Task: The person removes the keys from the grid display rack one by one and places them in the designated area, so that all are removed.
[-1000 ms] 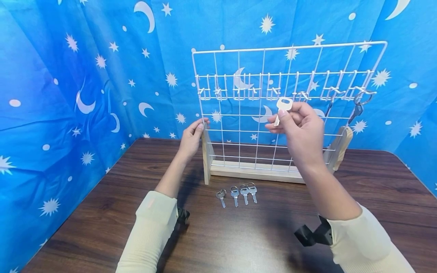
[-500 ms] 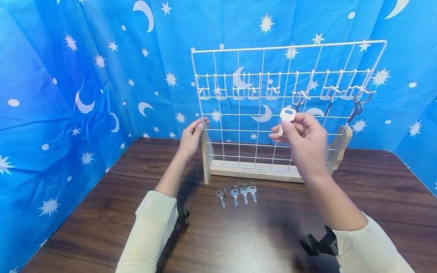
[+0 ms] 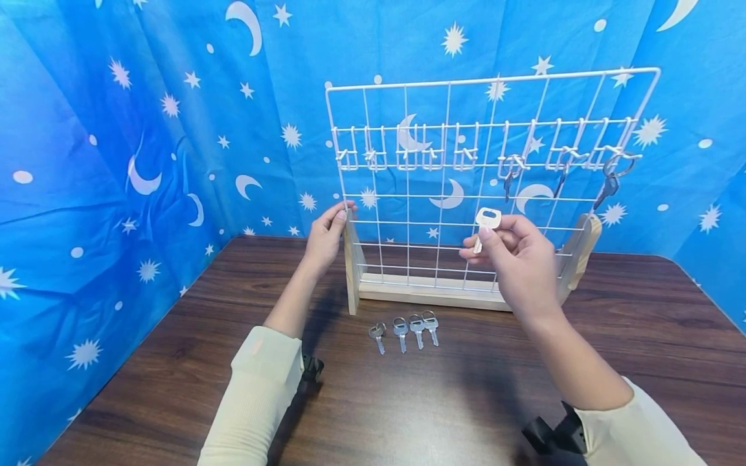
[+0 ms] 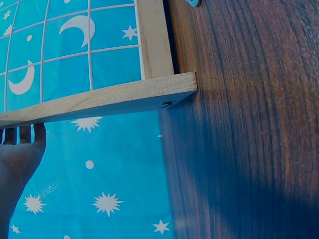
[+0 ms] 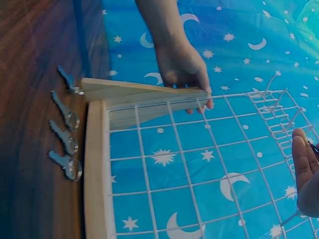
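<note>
My right hand (image 3: 524,268) pinches a silver key (image 3: 488,219) between thumb and fingers, its head up, in front of the white wire grid rack (image 3: 408,223). With my left hand (image 3: 327,239) I grip the top of the rack's left wooden upright (image 3: 352,272); the left wrist view shows those fingers (image 4: 39,133) at the upright's edge. Three keys hang by rings from the rightmost hooks: one key (image 3: 508,186) above my right hand, another key (image 3: 561,181) beside it, and a darker key (image 3: 609,188) at the end.
Several loose keys (image 3: 400,333) with rings lie in a row on the dark wood table (image 3: 373,408), before the rack's wooden base bar (image 3: 431,296). Hooks (image 3: 408,158) without keys line the grid's left part. A blue star-and-moon cloth (image 3: 192,149) hangs behind and at the left.
My right hand has come down with the key, away from the hook row, and the hanging key above it shows more fully. My left hand stays on the upright.
</note>
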### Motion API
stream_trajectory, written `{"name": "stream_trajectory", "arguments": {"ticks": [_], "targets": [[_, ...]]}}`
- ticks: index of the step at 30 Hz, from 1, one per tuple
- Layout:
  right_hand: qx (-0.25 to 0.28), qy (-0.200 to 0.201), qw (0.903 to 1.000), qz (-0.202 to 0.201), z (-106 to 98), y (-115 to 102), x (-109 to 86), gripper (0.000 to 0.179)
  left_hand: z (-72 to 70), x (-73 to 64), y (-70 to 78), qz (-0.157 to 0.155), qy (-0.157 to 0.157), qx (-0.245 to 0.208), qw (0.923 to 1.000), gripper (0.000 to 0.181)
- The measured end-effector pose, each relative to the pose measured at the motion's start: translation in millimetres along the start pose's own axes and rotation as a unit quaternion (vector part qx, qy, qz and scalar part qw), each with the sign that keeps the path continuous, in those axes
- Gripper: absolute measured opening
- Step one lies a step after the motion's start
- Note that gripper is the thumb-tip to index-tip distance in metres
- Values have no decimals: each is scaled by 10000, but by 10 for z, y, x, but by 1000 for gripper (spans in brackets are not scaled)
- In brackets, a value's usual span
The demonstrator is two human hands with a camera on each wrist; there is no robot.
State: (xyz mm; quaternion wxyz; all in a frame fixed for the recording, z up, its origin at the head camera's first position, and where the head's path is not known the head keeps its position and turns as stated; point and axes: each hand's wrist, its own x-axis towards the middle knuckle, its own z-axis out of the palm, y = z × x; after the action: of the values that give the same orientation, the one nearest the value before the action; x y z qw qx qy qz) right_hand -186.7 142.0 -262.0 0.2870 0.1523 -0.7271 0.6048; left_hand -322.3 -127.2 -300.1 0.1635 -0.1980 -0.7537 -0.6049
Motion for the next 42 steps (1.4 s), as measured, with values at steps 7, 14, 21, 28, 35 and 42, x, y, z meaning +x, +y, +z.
{"name": "stream_trajectory", "arguments": {"ticks": [7, 14, 21, 28, 35, 42], "targets": [[13, -305, 9992, 268, 27, 159, -104, 21, -5, -6, -8, -36, 8, 10, 10000, 35], [368, -568, 9945, 797, 36, 271, -139, 20, -4, -19, -16, -22, -35, 72, 10000, 35], [432, -697, 9900, 1152, 35, 352, -154, 21, -2, -22, -15, 65, -43, 54, 10000, 36], [478, -799, 9821, 1640, 35, 410, -199, 22, -1, -28, -16, 28, 4, 53, 10000, 35], [210, -964, 9789, 1787, 40, 480, -219, 22, -3, -18, -18, 49, -36, -4, 10000, 35], [-176, -1182, 9732, 1967, 13, 551, -216, 22, 0, -12, -8, 42, -53, 8, 10000, 36]]}}
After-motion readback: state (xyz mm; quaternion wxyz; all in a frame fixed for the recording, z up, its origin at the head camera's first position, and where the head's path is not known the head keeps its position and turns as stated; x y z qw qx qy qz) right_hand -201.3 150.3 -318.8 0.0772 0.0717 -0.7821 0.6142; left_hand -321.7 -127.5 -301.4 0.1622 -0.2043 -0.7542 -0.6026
